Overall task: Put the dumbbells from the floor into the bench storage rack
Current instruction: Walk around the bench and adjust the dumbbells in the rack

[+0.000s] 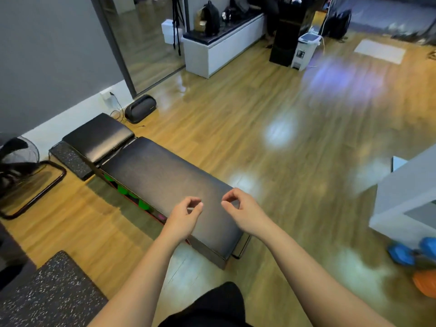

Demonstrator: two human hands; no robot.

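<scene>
A black padded bench [160,182] runs diagonally across the wooden floor, its near end in front of me. Under its left side, green dumbbells [122,189] and a pink one [161,217] sit in the storage rack, mostly hidden by the pad. Over the bench's near end hover my left hand [185,214] and my right hand [243,212], both empty with fingers loosely curled and apart. A blue dumbbell [410,252] lies on the floor at the far right, and an orange one [425,283] is cut off by the frame edge.
A white cabinet [405,199] stands at the right beside the blue dumbbell. Speckled rubber mats [49,293] lie at the lower left. A fan [21,156] and a metal frame [35,192] stand at the left. A black speaker [140,108] sits by the wall.
</scene>
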